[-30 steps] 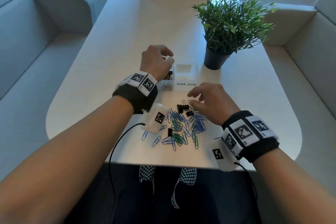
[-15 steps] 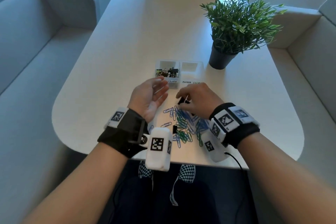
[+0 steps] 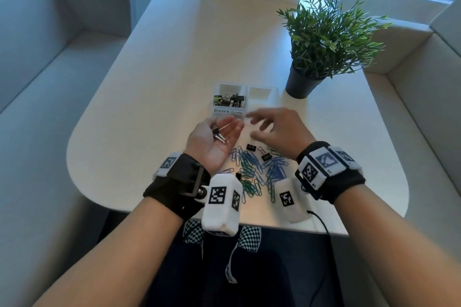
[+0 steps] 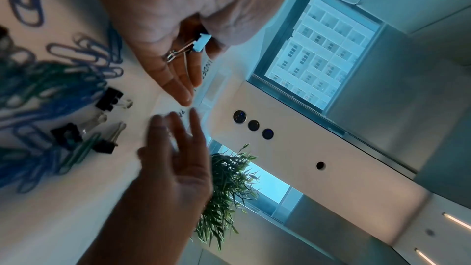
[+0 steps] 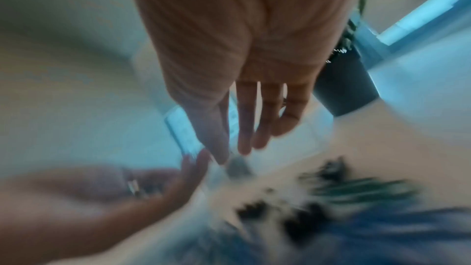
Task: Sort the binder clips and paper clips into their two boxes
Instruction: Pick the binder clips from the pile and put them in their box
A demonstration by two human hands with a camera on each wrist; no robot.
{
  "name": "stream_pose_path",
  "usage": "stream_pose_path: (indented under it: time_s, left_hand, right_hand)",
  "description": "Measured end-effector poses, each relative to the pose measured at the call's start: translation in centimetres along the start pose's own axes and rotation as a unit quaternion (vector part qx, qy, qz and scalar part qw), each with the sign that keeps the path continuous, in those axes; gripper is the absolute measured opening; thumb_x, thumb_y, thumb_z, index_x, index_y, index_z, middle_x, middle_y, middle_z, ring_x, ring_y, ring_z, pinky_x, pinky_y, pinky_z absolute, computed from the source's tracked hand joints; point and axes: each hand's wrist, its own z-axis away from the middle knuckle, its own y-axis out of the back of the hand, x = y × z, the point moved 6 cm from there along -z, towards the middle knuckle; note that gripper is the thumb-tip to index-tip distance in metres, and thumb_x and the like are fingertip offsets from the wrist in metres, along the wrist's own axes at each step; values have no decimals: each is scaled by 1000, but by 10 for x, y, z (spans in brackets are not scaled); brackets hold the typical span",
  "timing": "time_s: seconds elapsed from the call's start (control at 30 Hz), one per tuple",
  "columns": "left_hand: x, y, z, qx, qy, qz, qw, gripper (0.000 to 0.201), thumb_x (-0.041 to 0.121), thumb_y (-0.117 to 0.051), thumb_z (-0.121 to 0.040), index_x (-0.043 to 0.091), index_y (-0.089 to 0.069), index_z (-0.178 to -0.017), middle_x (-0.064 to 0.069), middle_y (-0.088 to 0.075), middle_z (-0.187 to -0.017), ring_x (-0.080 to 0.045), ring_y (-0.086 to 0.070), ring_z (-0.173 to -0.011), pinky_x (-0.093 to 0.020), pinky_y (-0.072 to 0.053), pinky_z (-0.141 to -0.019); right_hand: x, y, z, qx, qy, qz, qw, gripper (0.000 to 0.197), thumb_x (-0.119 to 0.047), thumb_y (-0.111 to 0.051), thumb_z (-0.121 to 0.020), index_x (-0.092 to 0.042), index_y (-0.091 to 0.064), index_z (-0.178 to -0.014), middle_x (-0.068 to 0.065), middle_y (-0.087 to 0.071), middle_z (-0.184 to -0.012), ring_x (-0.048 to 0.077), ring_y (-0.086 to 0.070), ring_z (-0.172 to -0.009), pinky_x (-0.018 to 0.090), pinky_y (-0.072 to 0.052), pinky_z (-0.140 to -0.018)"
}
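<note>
1. Your left hand (image 3: pixel 216 141) lies palm up just near of the boxes, fingers nearly straight, with one binder clip (image 3: pixel 219 135) resting loose in the palm; the grip is not closed round it.
2. Your right hand (image 3: pixel 279 129) hovers above the far edge of the pile, fingers spread and slack, blurred; it seems to hold nothing.
3. Done: the left box (image 3: pixel 229 103), marked for binder clips, already holds a heap of them.
4. Not begun, by the look of it: the right box (image 3: pixel 263 95) shows no paper clips, though your hand hides its front.
5. Left on the desk (image 3: pixel 149 82): the paper clips (image 3: pixel 252 172), blue and green, in a tangle between your wrists.
6. Also left: black binder clips at the pile's far edge, one (image 3: pixel 251 147) just right of your left palm, another (image 3: pixel 266 156) beside it, a third in the left wrist view (image 4: pixel 104 145), and what looks like one more by your left wrist.
7. Judged from this, binder clips are nearly finished; the paper clips are the bulk of what remains.
</note>
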Motion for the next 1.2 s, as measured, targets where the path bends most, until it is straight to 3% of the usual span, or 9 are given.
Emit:
stream_pose_path:
  time_s: [0.13, 0.3, 0.43, 0.63, 0.77, 0.83, 0.97, 1.07, 1.2]
  left_hand:
    - [7, 8, 2, 21, -13, -7, 1000, 39, 23, -34, -100, -3, -59, -87, -19, -64, -87, -26, -64, -78, -26, -58, -62]
    - [6, 7, 3, 18, -20, -16, 1000, 35, 21, -38, -99, -3, -60, -85, -19, -64, -86, -27, -64, -78, -27, -58, -67]
    - [4, 10, 1, 21, -24, -26, 999, 31, 19, -40, -98, -1, -60, -85, -18, -64, -87, -25, -64, -79, -27, -56, -73]
    - [1, 15, 2, 21, -48, -57, 997, 23, 13, -43, -94, 0, -59, -85, -17, -63, -83, -24, -62, -78, -31, -51, -86]
    - [-5, 13, 6, -17, -22, -22, 999, 28, 19, -38, -97, 2, -58, -88, -16, -66, -84, -24, -63, -80, -33, -50, -83]
    - [-4, 16, 10, -25, -11, 20, 999, 33, 23, -35, -99, 1, -58, -91, -17, -67, -87, -25, -64, -84, -33, -53, -79]
    - [11, 25, 16, 6, -34, 22, 999, 34, 22, -35, -100, -1, -58, -93, -18, -63, -94, -25, -63, -81, -25, -57, -59]
    - [17, 29, 19, 19, -46, 25, 998, 34, 21, -35, -99, -1, -58, -88, -17, -61, -88, -25, -62, -79, -25, -57, -60]
    - [21, 30, 23, 26, -57, 28, 998, 33, 19, -35, -99, -1, -57, -85, -16, -60, -84, -25, -61, -77, -25, -57, -62]
  right_hand:
    - [5, -32, 3, -138, 26, 135, 981, 41, 1, -59, -81, -20, -69, -114, 4, -62, -118, 19, -59, -102, 29, -47, -91]
    - [-2, -33, -5, -128, 36, 179, 975, 20, -14, -64, -86, -20, -72, -103, 4, -63, -105, 23, -61, -93, 36, -53, -83]
    - [-1, -32, -2, -137, 26, 196, 971, 20, -23, -62, -88, -11, -67, -104, 7, -58, -107, 24, -59, -95, 37, -51, -81]
    - [-22, -18, 2, -30, 56, 45, 997, 17, -27, -67, -80, -13, -67, -90, 1, -58, -91, 17, -58, -80, 27, -49, -71]
    - [-52, -25, 3, -29, 95, 11, 995, 18, -24, -67, -79, -10, -69, -90, -1, -58, -91, 1, -56, -68, 16, -49, -67]
    - [-57, -23, 6, -22, 95, 36, 995, 23, -28, -67, -80, -13, -69, -97, -1, -59, -95, 5, -57, -74, 22, -51, -71]
    - [-51, -20, 30, -68, 94, 58, 992, 27, -30, -69, -81, -18, -67, -105, -3, -60, -95, 4, -50, -77, 17, -45, -70]
    - [-39, -41, 50, -155, 56, 120, 979, 30, -30, -69, -81, -18, -68, -109, -1, -63, -104, 11, -58, -89, 27, -53, -80]
    - [-37, -55, 53, -157, 48, 132, 978, 25, -21, -67, -83, -16, -70, -107, 2, -64, -107, 18, -60, -96, 31, -52, -84]
